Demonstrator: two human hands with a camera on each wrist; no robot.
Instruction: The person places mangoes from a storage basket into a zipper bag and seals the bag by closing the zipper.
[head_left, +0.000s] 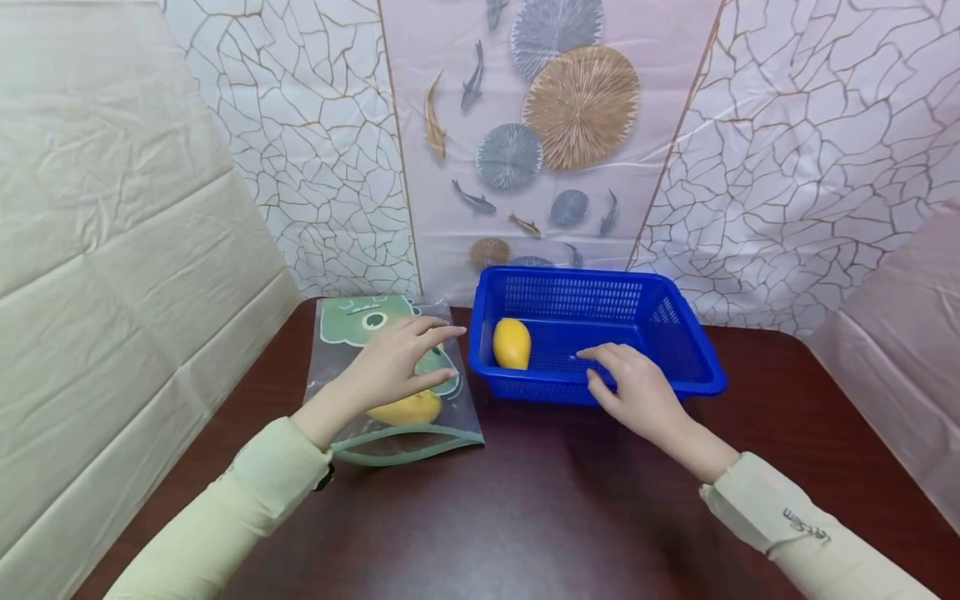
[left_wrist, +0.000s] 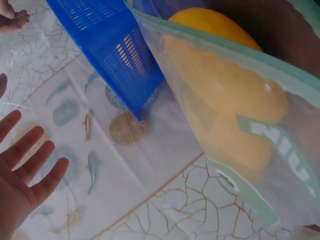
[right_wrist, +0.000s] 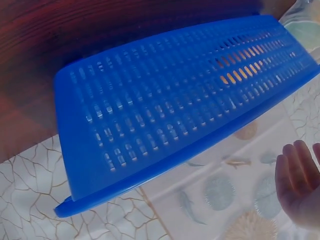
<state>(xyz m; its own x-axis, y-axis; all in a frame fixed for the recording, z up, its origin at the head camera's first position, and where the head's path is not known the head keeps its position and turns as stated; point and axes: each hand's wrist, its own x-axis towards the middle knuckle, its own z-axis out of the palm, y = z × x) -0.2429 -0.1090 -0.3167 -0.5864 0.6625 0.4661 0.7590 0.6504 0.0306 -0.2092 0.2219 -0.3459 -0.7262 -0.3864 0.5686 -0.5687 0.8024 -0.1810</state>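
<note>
My left hand hovers above a clear zip bag with a green cartoon print, its fingers spread and holding nothing. Yellow mangoes show through the bag's side in the left wrist view, near its green zip edge. One more mango lies at the left end of a blue plastic basket. Over the basket's front rim is my right hand, fingers loosely bent with nothing in them. Through the basket's slots, the right wrist view catches a bit of yellow.
Both bag and basket stand on a dark reddish-brown table, the basket to the right of the bag. Close behind them hangs a patterned cloth with fish and round leaf shapes. Pale cloth walls close off the sides.
</note>
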